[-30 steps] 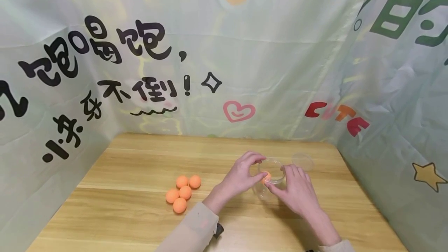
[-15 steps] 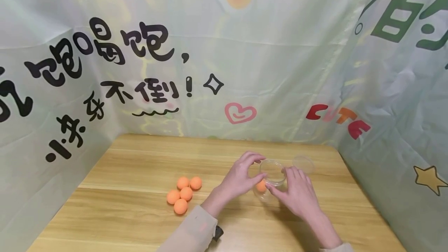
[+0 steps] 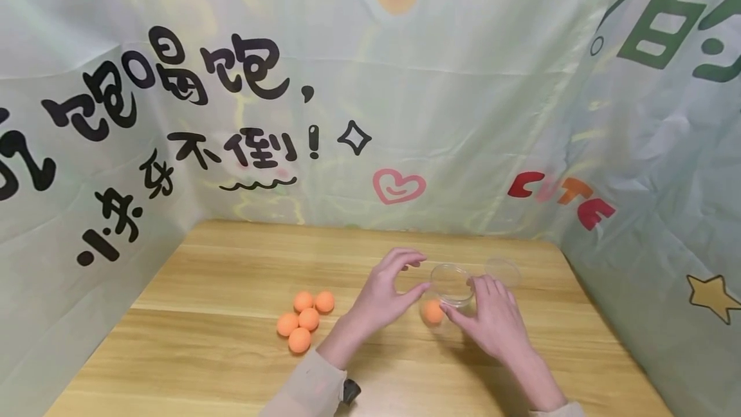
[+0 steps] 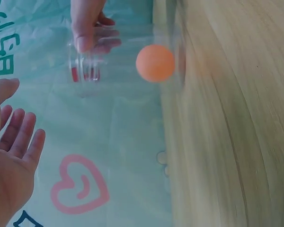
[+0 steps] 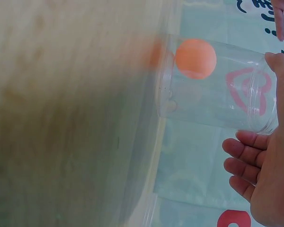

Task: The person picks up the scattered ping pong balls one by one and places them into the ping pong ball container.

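Observation:
A clear jar (image 5: 217,104) stands upright on the wooden table, its open mouth facing up. One orange ping-pong ball (image 3: 433,311) lies at the bottom inside it. My right hand (image 3: 494,314) grips the jar near its rim, thumb on the near side and fingers round the right. To the left of the jar, my left hand (image 3: 379,291) is held apart from it, thumb and fingers spread with nothing between them. The left wrist view shows the left palm (image 4: 12,175) bare, with a gap between it and the jar.
Several orange ping-pong balls (image 3: 309,319) sit in a cluster on the left part of the table (image 3: 231,275). Behind my right hand is another clear, round-rimmed container (image 3: 502,273). Printed curtains (image 3: 475,114) close off the back and both sides.
The ball has dropped from just inside the jar's mouth to its bottom. My left hand has come off the jar's rim and moved left, while my right hand keeps its hold.

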Tool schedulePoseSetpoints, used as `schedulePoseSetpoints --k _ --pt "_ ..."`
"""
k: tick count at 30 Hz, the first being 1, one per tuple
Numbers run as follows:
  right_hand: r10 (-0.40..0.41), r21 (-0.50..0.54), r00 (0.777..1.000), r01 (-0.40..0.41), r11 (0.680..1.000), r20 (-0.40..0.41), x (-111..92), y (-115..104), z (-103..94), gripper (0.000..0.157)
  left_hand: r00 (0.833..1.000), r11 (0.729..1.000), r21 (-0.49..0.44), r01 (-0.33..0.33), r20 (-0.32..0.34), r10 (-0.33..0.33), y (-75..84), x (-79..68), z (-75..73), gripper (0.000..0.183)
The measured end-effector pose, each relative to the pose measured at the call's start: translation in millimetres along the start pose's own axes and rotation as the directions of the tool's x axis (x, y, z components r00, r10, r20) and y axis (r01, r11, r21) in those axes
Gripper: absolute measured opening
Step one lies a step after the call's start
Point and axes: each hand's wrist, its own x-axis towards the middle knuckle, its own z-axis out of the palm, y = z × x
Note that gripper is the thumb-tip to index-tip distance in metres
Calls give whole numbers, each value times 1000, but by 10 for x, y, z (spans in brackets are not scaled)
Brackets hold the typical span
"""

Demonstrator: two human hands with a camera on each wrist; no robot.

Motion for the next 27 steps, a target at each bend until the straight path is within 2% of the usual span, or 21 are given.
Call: schedulePoseSetpoints --k 5,13,24,27 --pt "2 3 1000 -2 1000 6 -2 2 -4 73 999 1000 -8 -20 -46 20 33 -45 -88 43" --pt "-4 8 1000 4 1000 3 2 10 -4 73 996 999 -24 38 -78 -40 65 -141 -227 44" --pt "2 10 1000 -2 1000 18 1 19 -9 73 993 998 -1 56 -104 -56 40 -307 -413 49" --pt "-2 8 1000 2 1000 16 1 23 -6 72 991 997 2 78 -105 -78 29 -365 -464 50"
